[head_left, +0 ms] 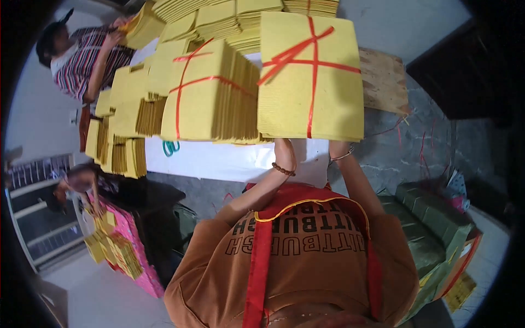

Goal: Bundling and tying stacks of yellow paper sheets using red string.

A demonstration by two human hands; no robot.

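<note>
A thick bundle of yellow paper sheets, tied crosswise with red plastic ribbon, stands before me over the near side of a white-topped table. My left hand grips its lower edge; a brown bead bracelet circles that wrist. At the same edge, farther right, my right hand grips it too, with a thin bracelet on the wrist. The bundle hides most of the fingers of both hands. Just left of it rests another ribbon-tied yellow bundle.
Several untied yellow stacks fill the table's left and far sides. Green-handled scissors lie near its front edge. A person in a striped shirt handles yellow sheets at far left; another sits by a pink-covered table. Green-wrapped packages stand at right.
</note>
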